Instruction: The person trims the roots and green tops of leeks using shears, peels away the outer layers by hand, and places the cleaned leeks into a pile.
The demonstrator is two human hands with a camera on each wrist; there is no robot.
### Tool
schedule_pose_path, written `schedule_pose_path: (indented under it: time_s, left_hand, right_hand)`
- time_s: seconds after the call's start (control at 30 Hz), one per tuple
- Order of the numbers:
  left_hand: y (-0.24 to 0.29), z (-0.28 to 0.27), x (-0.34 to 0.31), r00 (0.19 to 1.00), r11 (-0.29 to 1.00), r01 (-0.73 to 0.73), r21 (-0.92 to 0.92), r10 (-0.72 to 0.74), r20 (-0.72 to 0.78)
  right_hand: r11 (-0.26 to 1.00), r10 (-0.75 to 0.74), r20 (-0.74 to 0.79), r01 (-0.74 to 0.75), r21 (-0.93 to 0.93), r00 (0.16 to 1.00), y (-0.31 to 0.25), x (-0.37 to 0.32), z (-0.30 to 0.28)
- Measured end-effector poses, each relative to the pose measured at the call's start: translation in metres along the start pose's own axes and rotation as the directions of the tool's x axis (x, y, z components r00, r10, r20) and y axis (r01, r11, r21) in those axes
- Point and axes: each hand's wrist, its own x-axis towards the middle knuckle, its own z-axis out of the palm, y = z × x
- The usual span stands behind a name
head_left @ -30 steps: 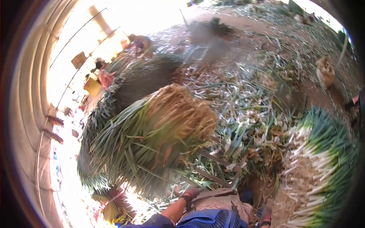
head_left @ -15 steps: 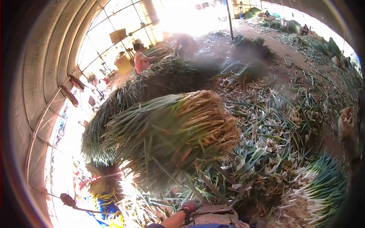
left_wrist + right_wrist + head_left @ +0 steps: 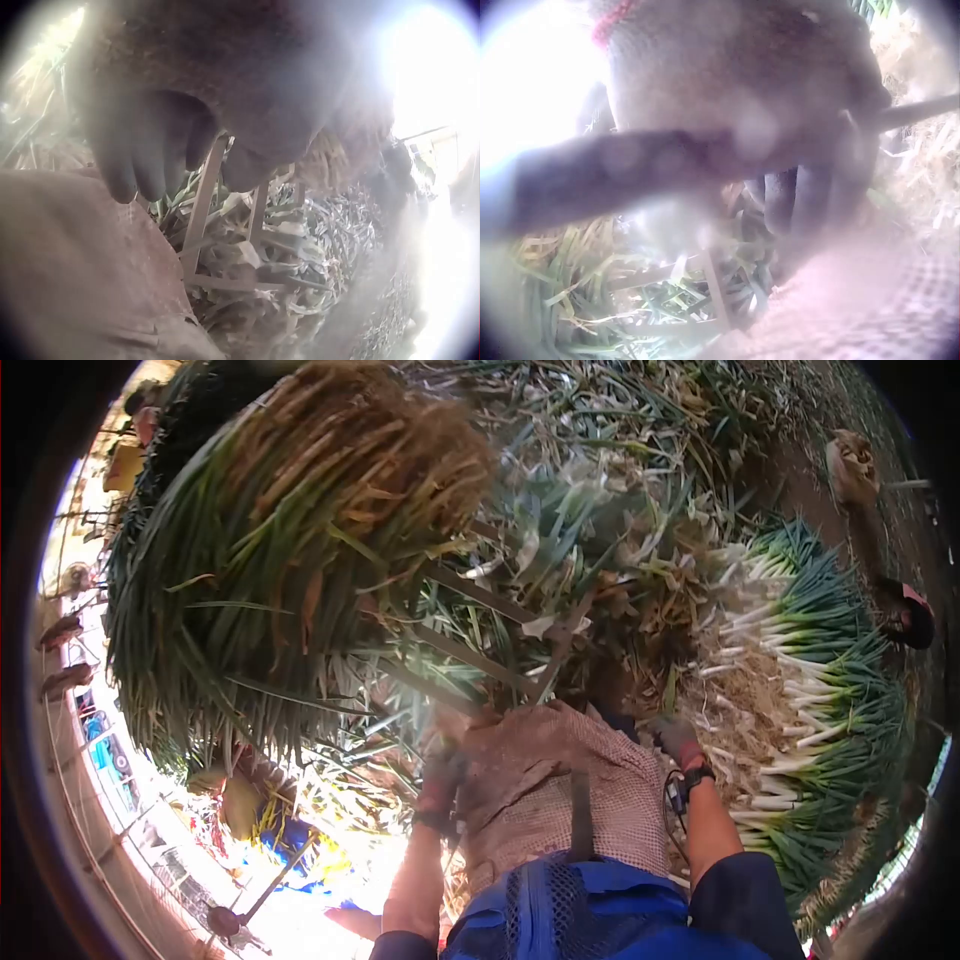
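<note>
Head view: littered ground (image 3: 738, 738) separates right hand (image 3: 679, 741), beside cloth (image 3: 570, 790) edge, from scallions (image 3: 835, 685).

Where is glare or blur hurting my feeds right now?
Head: fisheye curving, dark corners, burnt-out white at lower left, left hand smeared by haze; left wrist: milky haze, white glare at upper right; right wrist: white glare at upper left, a dark, out-of-focus bar across the right hand, too blurred to identify.

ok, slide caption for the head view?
Gloved left hand and gloved right hand flank a brown checked cloth; brown-ended green stalk bundle upper left, white-stemmed green onions right.
</note>
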Motion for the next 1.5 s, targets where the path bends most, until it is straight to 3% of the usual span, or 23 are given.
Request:
schedule_pose_path:
  time_s: [0.1,0.23,0.3,0.33,0.37,0.43,0.5,0.6,0.7,0.8,0.83,0.9,0.93,1.0,1.03,1.13,1.2,1.23,1.27,1.33,1.43,1.47,1.5]
  left_hand:
    - [-0.019,-0.009,0.083,0.982,0.974,-0.172,0.149,0.182,-0.054]
    - [0.074,-0.013,0.125,0.973,0.927,-0.210,0.310,0.231,-0.031]
    - [0.118,-0.003,0.145,0.992,0.947,-0.123,0.296,0.108,0.067]
    - [0.103,0.003,0.159,0.935,0.852,-0.350,0.389,0.293,0.201]
    - [0.098,0.021,0.178,0.955,0.897,-0.274,0.347,0.212,0.205]
    - [0.090,0.057,0.216,0.977,0.958,-0.104,0.268,0.048,0.209]
    - [0.029,0.091,0.266,0.970,0.943,-0.175,0.283,0.117,0.212]
    - [0.007,0.113,0.266,0.968,0.976,-0.117,0.186,0.071,0.240]
    - [0.017,0.095,0.246,0.973,0.970,-0.176,0.166,0.146,0.178]
    - [0.063,0.071,0.248,0.970,0.962,-0.196,0.191,0.219,-0.108]
    - [0.090,0.058,0.269,0.643,0.610,-0.556,0.565,0.746,-0.173]
    - [0.119,0.055,0.307,0.547,0.366,-0.508,0.780,0.836,-0.035]
    - [0.107,0.054,0.332,0.553,0.334,-0.489,0.806,0.833,-0.010]
    - [0.068,0.056,0.385,0.575,0.271,-0.445,0.853,0.817,0.040]
    - [0.064,0.059,0.393,0.529,0.248,-0.438,0.864,0.848,0.025]
    - [0.065,0.062,0.387,0.426,0.213,-0.429,0.878,0.905,-0.012]
    - [0.069,0.061,0.385,0.452,0.246,-0.434,0.867,0.892,-0.026]
    - [0.067,0.062,0.385,0.466,0.248,-0.447,0.860,0.885,-0.013]
    - [0.065,0.062,0.390,0.370,0.179,-0.451,0.874,0.929,0.001]
    - [0.062,0.062,0.390,0.387,0.194,-0.438,0.878,0.922,-0.011]
    - [0.060,0.065,0.388,0.369,0.206,-0.438,0.875,0.929,-0.034]
    - [0.060,0.065,0.388,0.363,0.202,-0.434,0.878,0.931,-0.035]
    - [0.060,0.065,0.387,0.360,0.197,-0.430,0.881,0.932,-0.033]
  right_hand:
    - [0.978,0.097,0.052,-0.104,0.179,0.994,-0.054,-0.006,0.022]
    - [0.985,-0.154,0.062,0.148,0.089,0.986,-0.097,0.025,0.099]
    - [0.964,-0.260,0.160,0.264,-0.007,0.952,-0.118,0.057,0.150]
    - [0.962,-0.258,0.209,0.272,-0.038,0.943,-0.130,0.069,0.177]
    - [0.955,-0.264,0.250,0.289,-0.068,0.932,-0.147,0.087,0.206]
    - [0.956,-0.286,0.118,0.291,-0.030,0.951,-0.166,0.126,0.271]
    - [0.966,-0.162,0.104,0.179,-0.184,0.981,-0.176,0.166,0.319]
    - [0.939,-0.077,0.243,0.152,-0.307,0.967,-0.182,0.208,0.351]
    - [0.909,-0.218,0.365,0.324,-0.262,0.905,-0.186,0.224,0.338]
    - [0.839,-0.512,0.331,0.544,-0.003,0.792,-0.266,0.215,0.246]
    - [0.742,-0.668,0.205,0.619,0.259,0.715,-0.314,0.241,0.207]
    - [0.509,-0.852,0.064,0.851,-0.128,0.519,-0.386,0.270,0.174]
    - [0.338,-0.913,0.081,0.850,-0.404,0.401,-0.412,0.285,0.170]
    - [0.156,-0.949,0.138,0.804,-0.574,0.283,-0.431,0.336,0.192]
    - [0.056,-0.959,0.176,0.757,-0.651,0.222,-0.433,0.354,0.200]
    - [0.259,-0.714,0.422,0.771,-0.582,0.559,-0.423,0.382,0.201]
    - [0.084,-0.667,0.470,0.685,-0.724,0.579,-0.397,0.370,0.173]
    - [0.063,-0.674,0.465,0.671,-0.738,0.574,-0.369,0.367,0.155]
    - [0.035,-0.690,0.455,0.654,-0.756,0.563,-0.344,0.364,0.135]
    - [0.023,-0.695,0.457,0.653,-0.757,0.555,-0.301,0.354,0.101]
    - [-0.058,-0.645,0.383,0.457,-0.887,0.661,-0.259,0.321,0.090]
    - [-0.073,-0.716,0.369,0.462,-0.884,0.593,-0.248,0.330,0.090]
    - [-0.089,-0.694,0.358,0.419,-0.904,0.624,-0.239,0.338,0.092]
